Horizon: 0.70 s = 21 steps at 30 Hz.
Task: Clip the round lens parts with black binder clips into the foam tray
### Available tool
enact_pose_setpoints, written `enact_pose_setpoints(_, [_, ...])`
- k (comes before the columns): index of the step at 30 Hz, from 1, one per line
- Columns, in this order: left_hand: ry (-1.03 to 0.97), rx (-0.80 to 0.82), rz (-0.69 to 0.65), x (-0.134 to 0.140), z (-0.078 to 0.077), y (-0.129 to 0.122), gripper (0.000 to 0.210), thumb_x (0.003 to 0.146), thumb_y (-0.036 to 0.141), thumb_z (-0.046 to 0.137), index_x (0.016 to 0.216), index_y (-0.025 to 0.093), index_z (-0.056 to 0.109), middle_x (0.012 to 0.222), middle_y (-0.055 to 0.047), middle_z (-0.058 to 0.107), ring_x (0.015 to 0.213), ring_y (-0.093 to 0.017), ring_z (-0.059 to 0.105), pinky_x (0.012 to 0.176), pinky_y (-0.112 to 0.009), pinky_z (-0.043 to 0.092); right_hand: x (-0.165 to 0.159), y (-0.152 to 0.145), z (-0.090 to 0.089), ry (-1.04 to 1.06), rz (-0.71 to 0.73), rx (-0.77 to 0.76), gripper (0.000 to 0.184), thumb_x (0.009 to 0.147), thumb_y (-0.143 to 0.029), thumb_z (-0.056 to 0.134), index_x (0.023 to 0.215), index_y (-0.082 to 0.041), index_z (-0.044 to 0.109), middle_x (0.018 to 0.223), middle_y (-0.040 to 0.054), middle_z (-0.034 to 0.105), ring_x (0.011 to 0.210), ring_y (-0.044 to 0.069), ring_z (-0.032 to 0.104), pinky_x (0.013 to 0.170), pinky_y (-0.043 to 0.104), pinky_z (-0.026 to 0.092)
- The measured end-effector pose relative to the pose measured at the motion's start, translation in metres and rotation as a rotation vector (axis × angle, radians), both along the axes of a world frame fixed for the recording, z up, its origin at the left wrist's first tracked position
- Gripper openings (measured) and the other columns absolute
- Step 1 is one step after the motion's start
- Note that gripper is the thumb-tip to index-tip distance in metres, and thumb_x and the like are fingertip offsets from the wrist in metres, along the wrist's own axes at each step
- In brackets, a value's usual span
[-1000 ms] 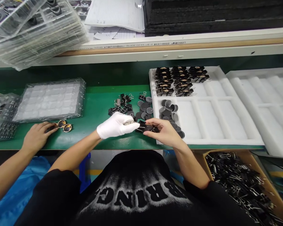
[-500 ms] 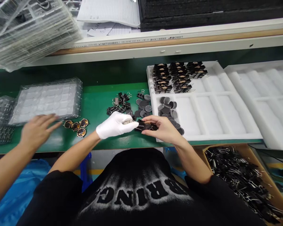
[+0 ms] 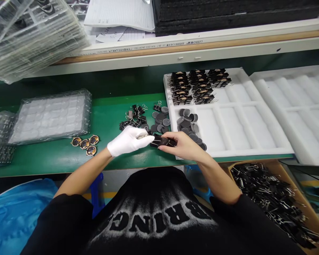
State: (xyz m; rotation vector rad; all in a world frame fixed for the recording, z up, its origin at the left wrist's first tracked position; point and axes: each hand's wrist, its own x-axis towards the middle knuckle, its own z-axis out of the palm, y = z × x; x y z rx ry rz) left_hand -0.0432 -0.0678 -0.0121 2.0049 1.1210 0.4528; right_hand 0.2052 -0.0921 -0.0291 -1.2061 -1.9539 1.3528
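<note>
My left hand (image 3: 129, 141), in a white glove, is closed with thumb and fingers on a black binder clip (image 3: 154, 139). My bare right hand (image 3: 186, 146) pinches a dark round disc (image 3: 163, 141) that has binder clips at its edges. Both hands meet in front of my chest, at the front of the green bench; the fingers partly hide the clips. Just behind lie a heap of loose binder clips (image 3: 134, 117) and a pile of grey discs (image 3: 161, 117). More discs (image 3: 187, 122) rest on the white tray (image 3: 220, 154) to the right.
Clipped pieces (image 3: 194, 86) stand in rows in the tray's back left. A second white tray (image 3: 305, 160) adjoins it. Gold-rimmed round pieces (image 3: 91, 150) and clear plastic trays (image 3: 50, 117) lie left. A cardboard box (image 3: 295, 205) of binder clips stands lower right; a shelf (image 3: 149, 61) crosses behind.
Another person's arm and hand, near the gold-rimmed pieces before, have left the view. My hands stay together, and the held disc has tilted slightly, showing more of its dark face.
</note>
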Motion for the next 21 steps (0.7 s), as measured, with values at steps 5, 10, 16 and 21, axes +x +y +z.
enact_pose_setpoints(5, [0.026,0.002,0.006,0.001,0.001,-0.001,0.051,0.094,0.045,0.060,0.059,0.018,0.034,0.058,0.007,0.028,0.056,-0.007,0.026,0.052,-0.025,0.021,-0.001,0.001,0.002,-0.008,0.002,-0.034,0.016,0.080,-0.030,0.079,0.088,-0.019,0.073,0.080,-0.0012,0.068,0.075,0.016,0.060,0.068,0.027,0.042])
enact_pose_setpoints(10, [0.089,-0.021,0.005,0.001,0.005,-0.002,0.043,0.094,0.050,0.061,0.066,0.018,0.053,0.059,0.006,0.045,0.057,-0.008,0.039,0.056,-0.025,0.029,0.001,-0.002,0.002,-0.029,-0.028,0.013,0.012,0.082,-0.028,0.079,0.087,-0.020,0.073,0.082,-0.0014,0.072,0.077,0.017,0.064,0.069,0.027,0.044])
enact_pose_setpoints(16, [-0.198,-0.427,0.213,0.013,-0.001,-0.015,0.059,0.105,0.063,0.031,0.112,0.017,0.067,0.075,-0.003,0.070,0.054,-0.012,0.060,0.055,-0.026,0.041,-0.003,-0.012,-0.005,-0.077,-0.187,0.669,0.012,0.096,-0.014,0.066,0.103,-0.021,0.072,0.097,0.0041,0.079,0.087,0.020,0.074,0.077,0.031,0.051])
enact_pose_setpoints(21, [-0.314,-0.555,0.212,0.028,0.002,-0.026,0.054,0.099,0.066,0.053,0.077,0.017,0.062,0.066,-0.002,0.068,0.048,-0.010,0.057,0.051,-0.024,0.041,-0.002,-0.013,-0.016,-0.260,-0.223,1.347,0.034,0.099,-0.008,0.060,0.129,-0.023,0.066,0.111,0.0068,0.081,0.104,0.023,0.076,0.087,0.038,0.048])
